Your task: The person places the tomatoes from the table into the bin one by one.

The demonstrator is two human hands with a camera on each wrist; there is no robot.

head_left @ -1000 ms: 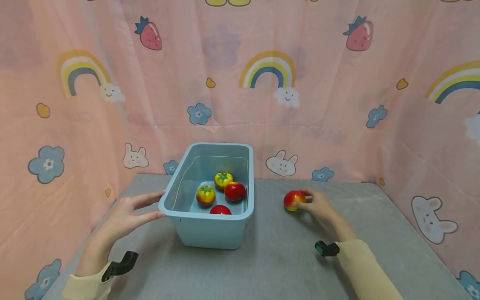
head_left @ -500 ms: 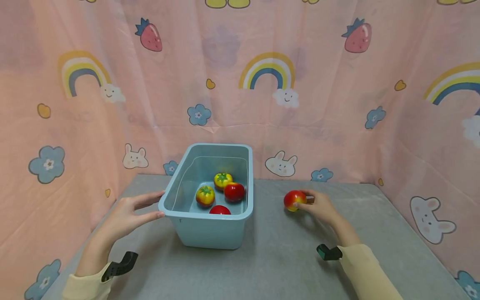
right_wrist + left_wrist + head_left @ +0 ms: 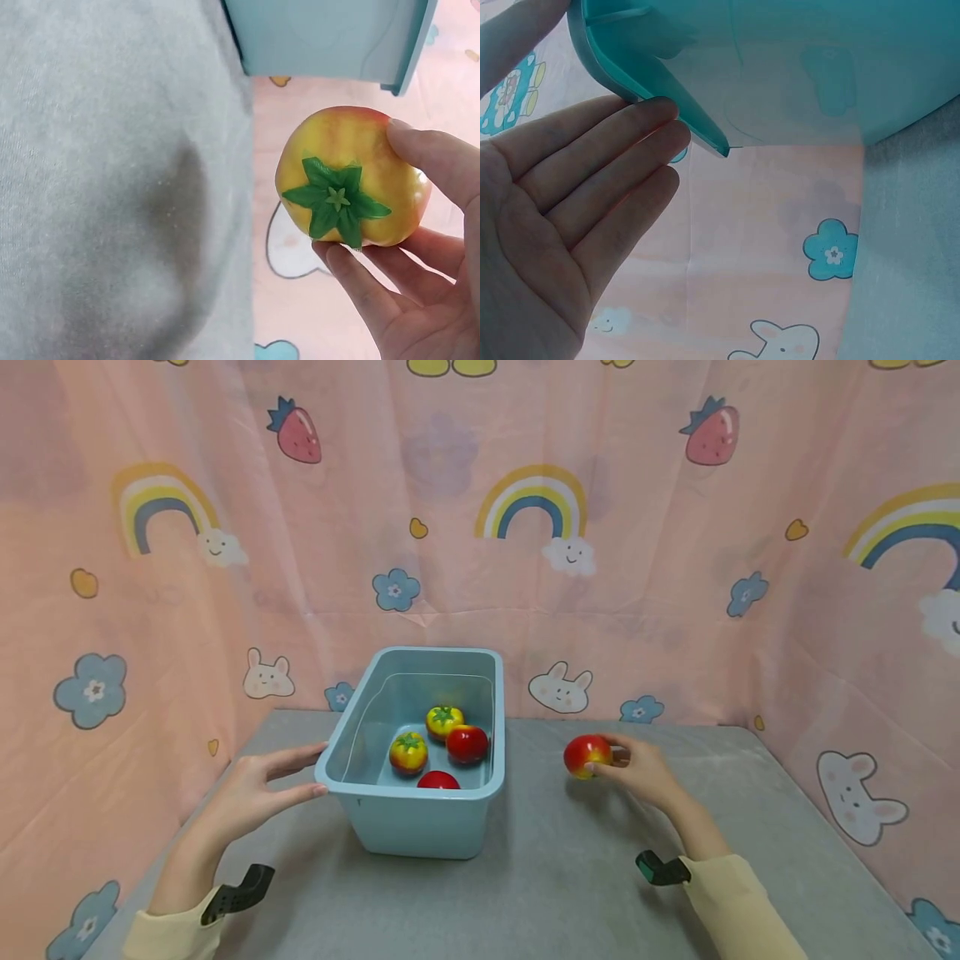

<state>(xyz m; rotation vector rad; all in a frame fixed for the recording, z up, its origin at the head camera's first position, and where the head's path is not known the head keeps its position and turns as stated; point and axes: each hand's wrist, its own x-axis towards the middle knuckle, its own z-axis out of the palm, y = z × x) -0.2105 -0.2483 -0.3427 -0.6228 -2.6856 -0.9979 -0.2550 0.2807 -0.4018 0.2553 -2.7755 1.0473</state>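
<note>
A red and yellow tomato (image 3: 586,756) with a green leafy top is pinched between the thumb and fingers of my right hand (image 3: 643,772). It hangs slightly above the table, to the right of a light blue plastic bin (image 3: 408,825). In the right wrist view the tomato (image 3: 349,176) shows its yellow side and green calyx. With fingers extended, my left hand (image 3: 251,793) touches the bin's left rim near the front corner. Several tomatoes lie inside, among them a yellow one (image 3: 408,753) and a red one (image 3: 467,744); the front wall partly hides another red tomato (image 3: 438,780).
A grey cloth-covered table (image 3: 570,877) bears the bin. Close behind and at both sides hangs a pink curtain (image 3: 465,577) printed with rainbows, strawberries and rabbits. Each wrist wears a black strap mount, such as the right mount (image 3: 662,868).
My right hand has raised the tomato slightly off the table, and a shadow now shows beneath it. The left hand and the bin have stayed in place.
</note>
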